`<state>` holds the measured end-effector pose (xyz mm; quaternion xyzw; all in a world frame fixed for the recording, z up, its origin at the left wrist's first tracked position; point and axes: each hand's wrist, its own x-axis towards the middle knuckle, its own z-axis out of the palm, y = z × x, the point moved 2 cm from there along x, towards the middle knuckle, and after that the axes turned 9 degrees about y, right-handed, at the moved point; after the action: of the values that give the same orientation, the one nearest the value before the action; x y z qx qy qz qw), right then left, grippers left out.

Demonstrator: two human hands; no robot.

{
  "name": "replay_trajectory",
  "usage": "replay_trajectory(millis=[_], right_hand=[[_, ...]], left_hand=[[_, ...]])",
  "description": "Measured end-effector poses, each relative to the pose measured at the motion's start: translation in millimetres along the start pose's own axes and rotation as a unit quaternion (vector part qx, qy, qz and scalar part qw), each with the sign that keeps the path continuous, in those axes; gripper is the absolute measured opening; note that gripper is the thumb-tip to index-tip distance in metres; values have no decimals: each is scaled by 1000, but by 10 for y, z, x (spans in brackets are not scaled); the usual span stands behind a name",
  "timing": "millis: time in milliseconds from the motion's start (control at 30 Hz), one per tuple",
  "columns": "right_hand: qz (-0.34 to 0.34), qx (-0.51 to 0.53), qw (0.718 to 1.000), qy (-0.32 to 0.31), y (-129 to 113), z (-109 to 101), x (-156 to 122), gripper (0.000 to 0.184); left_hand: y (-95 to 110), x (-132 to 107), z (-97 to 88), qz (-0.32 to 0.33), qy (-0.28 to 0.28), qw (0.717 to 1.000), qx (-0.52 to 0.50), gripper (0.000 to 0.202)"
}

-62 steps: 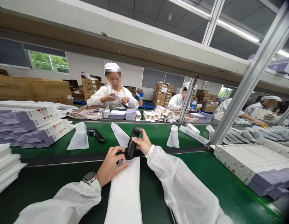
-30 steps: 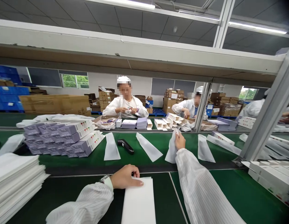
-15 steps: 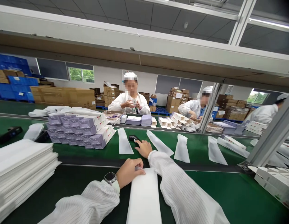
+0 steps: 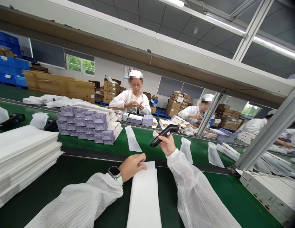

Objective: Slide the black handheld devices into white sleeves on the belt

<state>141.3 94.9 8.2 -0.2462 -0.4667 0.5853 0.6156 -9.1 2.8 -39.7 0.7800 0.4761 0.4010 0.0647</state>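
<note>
A black curved handheld device [image 4: 170, 129] is up in the air above the far belt, with my right hand [image 4: 168, 145] closed around it. My left hand [image 4: 132, 166] is closed at the far end of a stack of long white foam sleeves [image 4: 145, 196], its thumb lying on top and its other fingers partly hidden. These sleeves lie lengthwise in front of me, their layers slightly out of line. Just beyond my left hand, a single white sleeve [image 4: 133, 139] lies on the green belt.
A tall pile of white foam sheets [image 4: 23, 155] is at left. Purple-and-white boxes [image 4: 88, 123] are stacked beyond it, near another black device [image 4: 11, 121]. White cartons [image 4: 268, 193] and a metal post [image 4: 264, 126] stand at right. Co-workers [image 4: 136, 95] sit across the belt.
My right hand has picked the black device up off the belt and raised it to the right. My left hand stays at the sleeves' far end. The camera view has tilted.
</note>
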Motion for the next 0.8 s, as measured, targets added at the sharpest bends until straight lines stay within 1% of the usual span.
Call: replay_trajectory(millis=[100,167,267,367,500,567,667,733,800], right_hand=[[-2,-31,1000,-1,-87,71,-212,84],[-8,-61,998,-2,-81,103,-291,90],[-15,-83,996,-1,-40,126,-341,95],[6,-106,994,-2,29,133,-351,93],[29,-136,990,-13,141,126,-338,80],[19,-143,989,-7,187,110,-319,68],[-2,-157,988,-6,232,88,-291,45],[-2,-166,986,-29,247,88,-287,33],[19,-164,984,-67,242,98,-294,31]], left_hand=[[24,-19,4,68,-9,997,23,8],[31,-27,7,94,-9,995,36,8],[26,-28,11,99,-10,994,53,10],[24,-22,6,97,-7,994,60,16],[59,-8,-24,73,19,997,24,19],[101,9,-47,43,43,998,-19,21],[176,64,-87,-16,76,994,-79,25],[214,125,-126,-55,97,988,-105,26],[234,195,-184,-92,123,980,-125,26]])
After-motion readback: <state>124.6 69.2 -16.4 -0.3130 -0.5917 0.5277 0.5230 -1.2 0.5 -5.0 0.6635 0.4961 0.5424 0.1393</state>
